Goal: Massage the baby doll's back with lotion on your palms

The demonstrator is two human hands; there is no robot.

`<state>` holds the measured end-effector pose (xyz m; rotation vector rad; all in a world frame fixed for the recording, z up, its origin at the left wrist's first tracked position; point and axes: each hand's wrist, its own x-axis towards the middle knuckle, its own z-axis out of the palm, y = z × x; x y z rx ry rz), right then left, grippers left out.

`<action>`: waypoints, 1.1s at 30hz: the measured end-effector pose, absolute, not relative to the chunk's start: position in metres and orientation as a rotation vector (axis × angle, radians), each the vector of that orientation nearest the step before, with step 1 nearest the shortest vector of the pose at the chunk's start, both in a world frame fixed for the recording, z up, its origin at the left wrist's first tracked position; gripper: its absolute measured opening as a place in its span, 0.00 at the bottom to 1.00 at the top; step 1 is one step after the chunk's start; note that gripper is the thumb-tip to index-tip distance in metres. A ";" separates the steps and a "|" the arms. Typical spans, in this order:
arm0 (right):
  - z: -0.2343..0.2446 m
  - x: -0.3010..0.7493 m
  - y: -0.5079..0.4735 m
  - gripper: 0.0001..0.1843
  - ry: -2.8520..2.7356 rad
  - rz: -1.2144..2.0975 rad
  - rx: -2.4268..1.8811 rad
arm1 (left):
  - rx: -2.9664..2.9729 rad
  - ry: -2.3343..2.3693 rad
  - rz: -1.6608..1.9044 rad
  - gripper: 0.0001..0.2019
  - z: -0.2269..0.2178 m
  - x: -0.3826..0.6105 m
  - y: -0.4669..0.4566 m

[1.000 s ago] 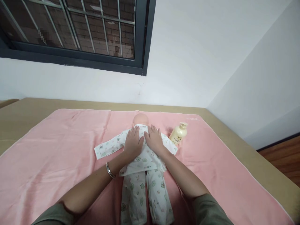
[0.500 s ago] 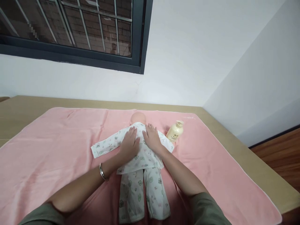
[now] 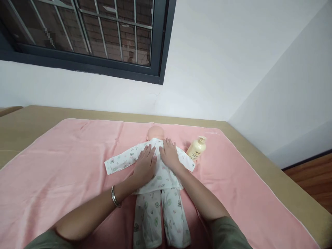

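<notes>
A baby doll (image 3: 155, 132) lies on a pink cloth, its bald head toward the wall and no facial features showing. It wears a white printed long-sleeved top (image 3: 163, 176) and matching trousers (image 3: 148, 218). My left hand (image 3: 145, 165) rests flat on the left part of the doll's upper back, fingers stretched out. Beside it, my right hand (image 3: 169, 154) lies flat on the right part, fingers extended near the neck. A silver bangle (image 3: 115, 197) circles my left wrist. Close to the doll's right-side sleeve is a pale yellow pump-style bottle (image 3: 197, 148).
The pink cloth (image 3: 77, 148) covers most of a wooden table (image 3: 38, 119) and shows some creases. Behind the table rises a white wall (image 3: 202, 69) with a dark-framed, barred window (image 3: 103, 34). A wood-grain panel (image 3: 311, 176) stands at the right.
The whole view has shifted slightly, so everything appears a little further right. My left hand has slid slightly down the doll's back; my right hand stays in about the same place.
</notes>
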<state>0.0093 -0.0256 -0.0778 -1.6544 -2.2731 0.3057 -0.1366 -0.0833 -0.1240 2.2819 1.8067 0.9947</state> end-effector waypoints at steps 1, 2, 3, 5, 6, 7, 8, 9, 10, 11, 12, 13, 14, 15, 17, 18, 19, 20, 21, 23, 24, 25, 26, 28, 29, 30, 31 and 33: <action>-0.082 0.008 -0.039 0.32 -2.285 0.271 -1.605 | 2.283 1.825 0.977 0.25 -0.122 -0.140 -0.073; -0.086 0.007 -0.054 0.32 -2.307 0.249 -1.544 | 2.282 1.849 0.957 0.25 -0.120 -0.143 -0.063; -0.089 0.007 -0.067 0.33 -2.337 0.244 -1.484 | 2.282 1.871 0.936 0.25 -0.119 -0.145 -0.052; -0.091 0.010 -0.081 0.33 -2.379 0.267 -1.417 | 2.294 1.903 0.921 0.24 -0.117 -0.143 -0.038; -0.089 0.012 -0.081 0.33 -2.387 0.294 -1.414 | 2.292 1.925 0.941 0.24 -0.118 -0.139 -0.035; -0.085 0.014 -0.075 0.32 -2.386 0.328 -1.429 | 2.287 1.949 0.973 0.24 -0.118 -0.136 -0.036; -0.081 0.016 -0.065 0.32 -2.378 0.365 -1.456 | 2.287 1.965 1.004 0.24 -0.119 -0.132 -0.041; -0.077 0.018 -0.052 0.31 -2.363 0.402 -1.495 | 2.294 1.967 1.024 0.24 -0.120 -0.129 -0.047; -0.073 0.019 -0.038 0.31 -2.350 0.433 -1.539 | 2.302 1.962 1.032 0.24 -0.120 -0.127 -0.055; -0.071 0.019 -0.024 0.32 -2.330 0.451 -1.600 | 2.316 1.946 1.024 0.23 -0.120 -0.126 -0.064; -0.069 0.018 -0.013 0.32 -2.308 0.460 -1.657 | 2.332 1.923 1.009 0.23 -0.121 -0.126 -0.072; -0.069 0.017 -0.004 0.33 -2.290 0.463 -1.702 | 2.343 1.902 0.991 0.23 -0.121 -0.128 -0.079; -0.070 0.016 0.002 0.34 -2.274 0.459 -1.732 | 2.342 1.891 0.978 0.23 -0.121 -0.130 -0.084; -0.071 0.015 0.005 0.34 -2.263 0.453 -1.744 | 2.330 1.891 0.968 0.24 -0.121 -0.134 -0.087; -0.074 0.016 0.004 0.34 -2.260 0.446 -1.726 | 2.293 1.914 0.960 0.25 -0.122 -0.142 -0.089; -0.074 0.018 0.001 0.33 -2.259 0.441 -1.716 | 2.276 1.929 0.961 0.26 -0.122 -0.146 -0.088; -0.074 0.020 -0.003 0.33 -2.256 0.433 -1.707 | 2.262 1.944 0.966 0.27 -0.123 -0.149 -0.086; -0.073 0.022 -0.009 0.32 -2.249 0.415 -1.703 | 2.253 1.959 0.974 0.27 -0.124 -0.151 -0.084; -0.072 0.024 -0.015 0.32 -2.238 0.382 -1.701 | 2.250 1.972 0.987 0.28 -0.124 -0.152 -0.083; -0.071 0.024 -0.029 0.31 -2.204 0.278 -1.686 | 2.271 1.979 1.023 0.27 -0.124 -0.150 -0.084; -0.072 0.022 -0.036 0.30 -2.197 0.227 -1.656 | 2.299 1.960 1.040 0.26 -0.123 -0.148 -0.085; -0.073 0.020 -0.042 0.30 -2.207 0.191 -1.606 | 2.336 1.928 1.051 0.25 -0.122 -0.145 -0.087; -0.074 0.018 -0.046 0.29 -2.231 0.175 -1.545 | 2.371 1.888 1.055 0.24 -0.121 -0.141 -0.089; -0.076 0.015 -0.047 0.26 -2.289 0.201 -1.441 | 2.408 1.830 1.044 0.22 -0.118 -0.135 -0.092; -0.076 0.014 -0.044 0.26 -2.305 0.228 -1.423 | 2.404 1.828 1.036 0.21 -0.116 -0.132 -0.091; -0.076 0.014 -0.037 0.26 -2.308 0.255 -1.433 | 2.390 1.843 1.031 0.21 -0.114 -0.130 -0.089; -0.075 0.015 -0.030 0.26 -2.300 0.279 -1.466 | 2.374 1.865 1.027 0.21 -0.112 -0.129 -0.085; -0.072 0.015 -0.017 0.28 -2.286 0.311 -1.546 | 2.348 1.909 1.022 0.22 -0.109 -0.131 -0.073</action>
